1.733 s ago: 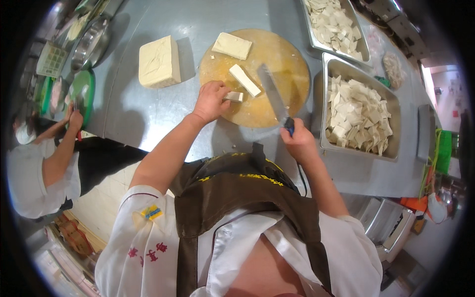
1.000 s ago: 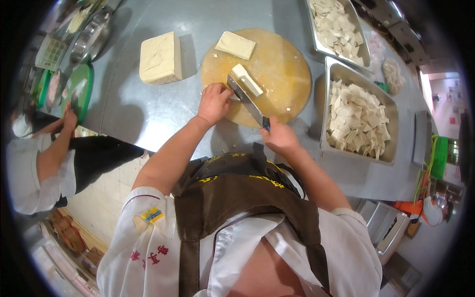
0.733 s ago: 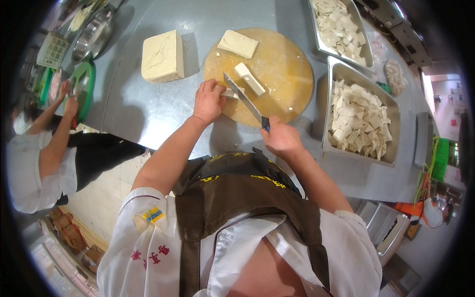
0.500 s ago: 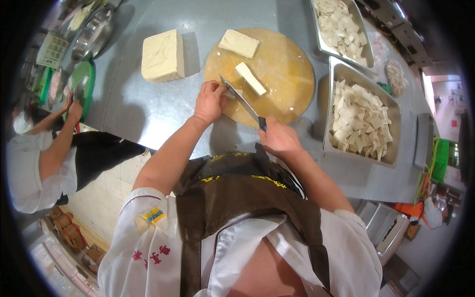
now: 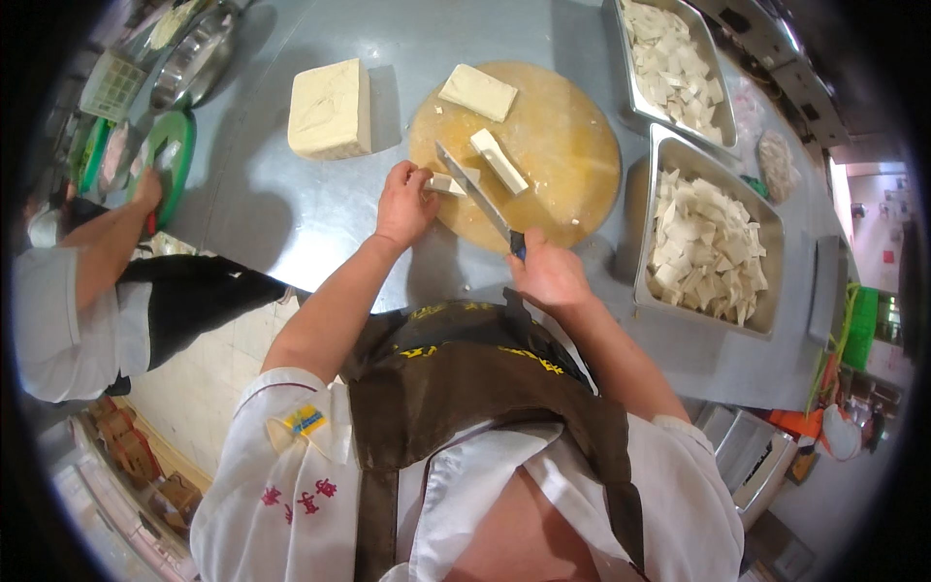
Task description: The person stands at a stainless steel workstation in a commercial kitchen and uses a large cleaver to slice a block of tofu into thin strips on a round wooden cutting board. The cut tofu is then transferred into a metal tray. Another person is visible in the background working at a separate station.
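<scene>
Right of the right hand's grip, a deep steel pan (image 5: 773, 238) is heaped with thin white tofu slices (image 5: 706, 242); beyond it, farther from that grip, a second steel pan (image 5: 729, 126) holds more. The right hand (image 5: 549, 272) is closed round the handle of a knife (image 5: 492, 211), forearm angled up and leftward, blade pointing away and left. The left hand (image 5: 405, 206), fingers curled, pinches the near end of a tofu strip (image 5: 446, 184) on the round chopping board (image 5: 572, 145); the blade crosses that strip, whether touching I cannot tell.
</scene>
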{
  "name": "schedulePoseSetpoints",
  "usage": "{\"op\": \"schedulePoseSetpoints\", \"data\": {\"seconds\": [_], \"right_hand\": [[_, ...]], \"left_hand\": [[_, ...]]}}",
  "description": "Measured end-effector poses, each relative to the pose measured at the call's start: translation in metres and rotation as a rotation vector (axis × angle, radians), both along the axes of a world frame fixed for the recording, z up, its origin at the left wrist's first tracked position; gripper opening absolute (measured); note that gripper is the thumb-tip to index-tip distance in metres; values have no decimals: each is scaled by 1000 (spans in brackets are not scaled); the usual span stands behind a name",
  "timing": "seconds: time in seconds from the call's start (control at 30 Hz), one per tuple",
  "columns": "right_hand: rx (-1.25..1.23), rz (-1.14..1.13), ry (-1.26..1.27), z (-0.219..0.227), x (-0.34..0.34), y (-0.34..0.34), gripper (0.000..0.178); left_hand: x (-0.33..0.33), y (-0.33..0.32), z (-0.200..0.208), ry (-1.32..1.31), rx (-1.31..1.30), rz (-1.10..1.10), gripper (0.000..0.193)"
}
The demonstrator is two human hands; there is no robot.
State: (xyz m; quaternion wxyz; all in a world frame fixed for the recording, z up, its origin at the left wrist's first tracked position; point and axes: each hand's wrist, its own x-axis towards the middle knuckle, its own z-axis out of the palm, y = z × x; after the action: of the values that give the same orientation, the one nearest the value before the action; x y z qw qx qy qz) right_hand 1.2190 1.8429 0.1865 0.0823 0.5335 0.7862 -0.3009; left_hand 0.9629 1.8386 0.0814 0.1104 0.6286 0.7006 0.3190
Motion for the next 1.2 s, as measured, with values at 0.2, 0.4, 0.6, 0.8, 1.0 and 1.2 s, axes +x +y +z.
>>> {"op": "schedulePoseSetpoints", "data": {"seconds": [0.2, 0.4, 0.6, 0.8, 1.0, 1.2], "right_hand": [[-29, 77, 23, 9, -9, -2, 37], [-30, 95, 23, -5, -14, 1, 35], [-17, 85, -2, -22, -16, -1, 36], [88, -1, -40, -2, 12, -3, 36], [274, -373, 245, 43, 87, -30, 46], [-63, -1067, 1145, 26, 192, -50, 24]], "left_hand": [[-5, -3, -10, -62, -46, -11, 30], [-3, -1, -10, -57, -31, -10, 29], [-3, -2, -12, -4, 3, -9, 27], [-5, 3, -8, -80, -56, -24, 28], [-10, 16, -4, 191, -91, -175, 28], [-8, 41, 17, 360, -402, -302, 23]]}}
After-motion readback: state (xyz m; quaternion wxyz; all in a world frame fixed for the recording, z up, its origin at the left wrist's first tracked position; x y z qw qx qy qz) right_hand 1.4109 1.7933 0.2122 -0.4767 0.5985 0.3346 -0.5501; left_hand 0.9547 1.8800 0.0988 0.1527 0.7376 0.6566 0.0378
